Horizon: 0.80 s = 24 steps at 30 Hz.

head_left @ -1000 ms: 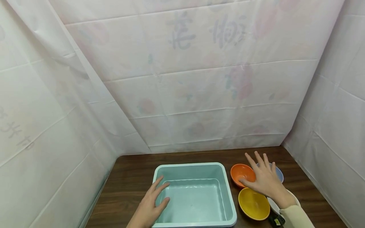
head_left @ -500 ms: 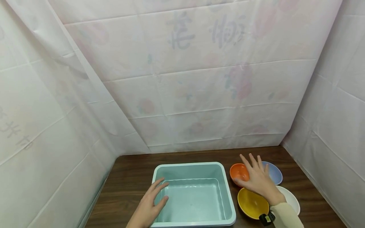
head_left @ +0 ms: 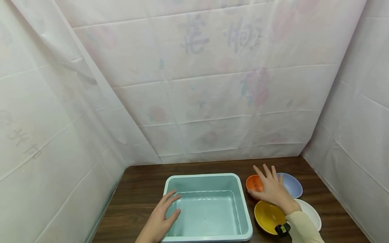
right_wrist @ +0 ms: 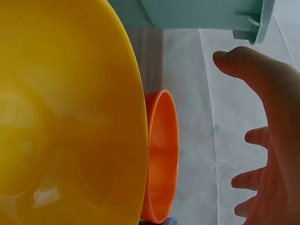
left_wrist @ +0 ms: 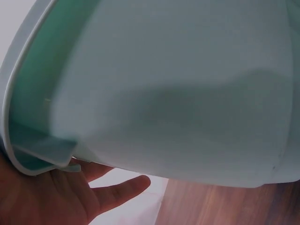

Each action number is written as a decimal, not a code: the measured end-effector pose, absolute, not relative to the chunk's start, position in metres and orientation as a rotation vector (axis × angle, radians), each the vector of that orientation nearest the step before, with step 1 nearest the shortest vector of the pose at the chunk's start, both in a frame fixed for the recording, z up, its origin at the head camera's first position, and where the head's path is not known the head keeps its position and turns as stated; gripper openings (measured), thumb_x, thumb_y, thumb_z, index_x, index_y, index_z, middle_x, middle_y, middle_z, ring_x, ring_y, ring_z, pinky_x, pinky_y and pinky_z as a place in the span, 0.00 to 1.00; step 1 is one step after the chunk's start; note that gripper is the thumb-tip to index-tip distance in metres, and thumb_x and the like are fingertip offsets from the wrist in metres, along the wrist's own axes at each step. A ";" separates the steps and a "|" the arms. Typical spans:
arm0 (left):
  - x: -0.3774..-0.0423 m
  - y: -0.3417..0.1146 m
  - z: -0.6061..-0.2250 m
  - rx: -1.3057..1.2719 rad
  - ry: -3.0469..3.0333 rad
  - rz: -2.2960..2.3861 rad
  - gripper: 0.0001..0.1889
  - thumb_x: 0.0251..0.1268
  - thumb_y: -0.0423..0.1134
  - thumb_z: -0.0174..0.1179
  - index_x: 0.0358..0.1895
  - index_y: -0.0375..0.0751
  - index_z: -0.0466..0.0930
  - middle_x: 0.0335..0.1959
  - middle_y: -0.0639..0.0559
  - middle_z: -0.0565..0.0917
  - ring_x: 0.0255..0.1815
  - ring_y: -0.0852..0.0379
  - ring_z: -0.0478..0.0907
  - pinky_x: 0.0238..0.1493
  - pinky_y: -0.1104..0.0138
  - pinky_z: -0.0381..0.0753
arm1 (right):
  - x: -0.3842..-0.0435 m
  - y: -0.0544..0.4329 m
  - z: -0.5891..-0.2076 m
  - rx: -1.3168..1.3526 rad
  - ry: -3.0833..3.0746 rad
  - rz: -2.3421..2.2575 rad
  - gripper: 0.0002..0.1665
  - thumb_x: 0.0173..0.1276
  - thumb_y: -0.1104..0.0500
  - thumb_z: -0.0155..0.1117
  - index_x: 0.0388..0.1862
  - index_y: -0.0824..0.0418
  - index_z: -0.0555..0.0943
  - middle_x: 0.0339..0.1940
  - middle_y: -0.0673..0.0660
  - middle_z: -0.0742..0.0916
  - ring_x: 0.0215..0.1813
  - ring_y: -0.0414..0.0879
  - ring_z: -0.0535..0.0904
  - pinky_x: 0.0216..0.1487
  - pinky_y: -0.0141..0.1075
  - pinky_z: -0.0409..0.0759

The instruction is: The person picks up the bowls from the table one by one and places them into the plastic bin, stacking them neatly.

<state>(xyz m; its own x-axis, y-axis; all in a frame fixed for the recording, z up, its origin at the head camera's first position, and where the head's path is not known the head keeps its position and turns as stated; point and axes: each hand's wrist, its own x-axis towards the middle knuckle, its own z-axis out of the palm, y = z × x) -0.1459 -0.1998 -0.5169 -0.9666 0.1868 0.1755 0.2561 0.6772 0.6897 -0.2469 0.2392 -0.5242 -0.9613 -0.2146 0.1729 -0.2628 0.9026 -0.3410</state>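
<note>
Person, both hands bare. Right arm: long sleeve [head_left: 304, 227], pale cream, plain cloth, ending in a cuff just behind the right hand [head_left: 273, 191]; soft creases near the wrist. Small black box [head_left: 282, 230] at the cuff, thumb side of the right hand: blocky, squarish, dark casing, with a little yellow-green patch on its face. Print on the patch too small to read; fastening not clear. Fingers of the right hand slim, rounded at the tips. Left hand [head_left: 158, 218]: slim fingers too, bare down to around the wrist, where the head view cuts off.
</note>
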 end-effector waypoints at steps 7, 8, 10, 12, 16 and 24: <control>-0.146 -0.198 -0.518 -0.365 -2.792 -1.183 0.21 0.75 0.58 0.59 0.67 0.65 0.76 0.76 0.53 0.70 0.75 0.42 0.70 0.63 0.40 0.76 | -0.252 0.240 -0.529 0.378 -2.971 0.550 0.63 0.58 0.28 0.72 0.83 0.55 0.59 0.80 0.77 0.58 0.77 0.85 0.46 0.66 0.84 0.46; -0.147 -0.198 -0.518 -0.364 -2.792 -1.184 0.21 0.75 0.58 0.59 0.67 0.66 0.76 0.76 0.53 0.70 0.75 0.42 0.70 0.63 0.40 0.76 | -0.253 0.241 -0.530 0.382 -2.970 0.543 0.63 0.58 0.28 0.72 0.83 0.55 0.59 0.80 0.78 0.59 0.77 0.85 0.47 0.66 0.84 0.47; -0.147 -0.198 -0.518 -0.362 -2.790 -1.184 0.21 0.75 0.58 0.59 0.67 0.66 0.76 0.76 0.54 0.70 0.75 0.43 0.70 0.63 0.40 0.76 | -0.254 0.241 -0.531 0.389 -2.970 0.531 0.63 0.58 0.28 0.72 0.83 0.55 0.60 0.80 0.78 0.59 0.77 0.86 0.48 0.66 0.84 0.49; -0.147 -0.197 -0.518 -0.355 -2.793 -1.190 0.21 0.75 0.58 0.59 0.67 0.67 0.75 0.76 0.54 0.70 0.75 0.44 0.70 0.63 0.41 0.76 | -0.255 0.242 -0.531 0.393 -2.973 0.524 0.63 0.58 0.28 0.72 0.83 0.56 0.60 0.80 0.79 0.59 0.77 0.86 0.49 0.66 0.84 0.50; -0.147 -0.197 -0.518 -0.347 -2.802 -1.205 0.21 0.75 0.58 0.60 0.67 0.66 0.75 0.76 0.54 0.69 0.75 0.44 0.69 0.64 0.41 0.76 | -0.257 0.241 -0.532 0.397 -2.983 0.525 0.61 0.58 0.29 0.72 0.82 0.57 0.61 0.79 0.79 0.60 0.76 0.86 0.51 0.66 0.83 0.51; -0.147 -0.197 -0.518 -0.335 -2.809 -1.223 0.21 0.75 0.59 0.59 0.67 0.67 0.75 0.76 0.53 0.69 0.75 0.43 0.69 0.63 0.40 0.76 | -0.258 0.241 -0.533 0.403 -3.020 0.549 0.60 0.59 0.32 0.74 0.82 0.59 0.62 0.78 0.81 0.59 0.76 0.86 0.50 0.67 0.81 0.51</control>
